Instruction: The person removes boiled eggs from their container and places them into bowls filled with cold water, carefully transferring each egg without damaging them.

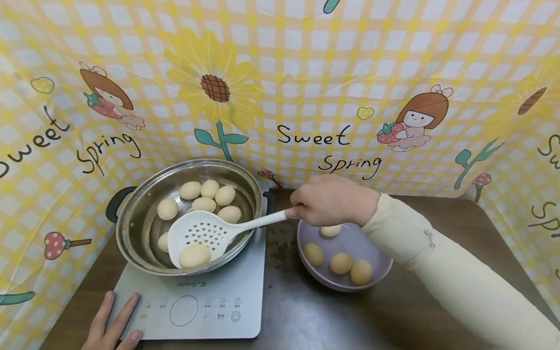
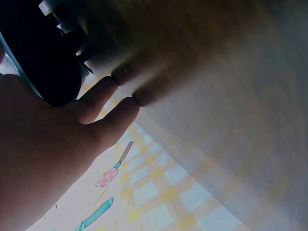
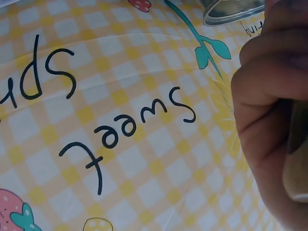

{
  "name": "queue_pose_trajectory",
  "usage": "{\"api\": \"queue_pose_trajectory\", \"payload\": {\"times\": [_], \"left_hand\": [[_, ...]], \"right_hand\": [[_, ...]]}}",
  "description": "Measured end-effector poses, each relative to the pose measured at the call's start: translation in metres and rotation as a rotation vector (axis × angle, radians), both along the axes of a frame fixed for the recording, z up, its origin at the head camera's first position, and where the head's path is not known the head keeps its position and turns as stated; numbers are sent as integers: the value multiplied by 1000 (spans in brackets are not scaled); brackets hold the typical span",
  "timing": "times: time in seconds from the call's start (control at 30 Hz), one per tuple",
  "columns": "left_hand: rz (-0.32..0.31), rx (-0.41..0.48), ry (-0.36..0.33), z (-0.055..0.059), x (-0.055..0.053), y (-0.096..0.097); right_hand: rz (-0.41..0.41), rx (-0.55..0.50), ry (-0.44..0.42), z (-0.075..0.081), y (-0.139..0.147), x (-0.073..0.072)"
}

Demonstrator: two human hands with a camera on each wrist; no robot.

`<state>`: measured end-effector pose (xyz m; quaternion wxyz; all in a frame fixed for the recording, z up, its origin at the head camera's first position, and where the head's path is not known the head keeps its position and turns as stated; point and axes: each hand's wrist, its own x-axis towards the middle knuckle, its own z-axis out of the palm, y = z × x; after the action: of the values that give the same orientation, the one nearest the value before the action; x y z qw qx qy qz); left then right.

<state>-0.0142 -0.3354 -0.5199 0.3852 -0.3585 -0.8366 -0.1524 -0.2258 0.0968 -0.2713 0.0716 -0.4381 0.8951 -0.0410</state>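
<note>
While my right hand (image 1: pixel 334 200) curls round the handle of the white perforated skimmer (image 1: pixel 179 236), my left hand (image 1: pixel 105 336), fingers spread, touches the induction cooktop (image 1: pixel 183 311) at its edge, perhaps steadying it; one egg (image 1: pixel 195 255) rides the scoop above the steel pot (image 1: pixel 141 218), the holes presumably shedding water; other eggs (image 1: pixel 190 190) lie in the pot and the lavender bowl (image 1: pixel 369 243).

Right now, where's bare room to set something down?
Best: table in front of the bowl, right of the cooktop. Another patch: back right, between sleeve and wall cloth. Crowded: the narrow, wet-looking strip between cooktop and bowl, with the slotted spoon above its back end; the cooktop itself, with pot and left hand.
</note>
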Motion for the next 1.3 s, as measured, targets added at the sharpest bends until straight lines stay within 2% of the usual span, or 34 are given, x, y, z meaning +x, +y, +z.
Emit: {"api": "queue_pose_trajectory", "payload": {"times": [0.23,0.47,0.8,1.0,1.1,1.3], "left_hand": [[-8,-5,0,-2,0,-1],[-11,10,-7,-5,4,-3],[-9,-3,8,5,0,3],[-14,-2,16,12,1,8],[-13,-9,11,10,1,7],[-18,-18,-4,4,0,2]], "right_hand": [[-16,20,-180,2,-7,-2],[-30,30,-275,3,-10,-4],[-116,-10,-470,5,-2,-8],[-120,-47,-500,10,9,-10],[-127,-57,-508,12,16,-10],[-173,-53,-467,11,32,-11]]}}
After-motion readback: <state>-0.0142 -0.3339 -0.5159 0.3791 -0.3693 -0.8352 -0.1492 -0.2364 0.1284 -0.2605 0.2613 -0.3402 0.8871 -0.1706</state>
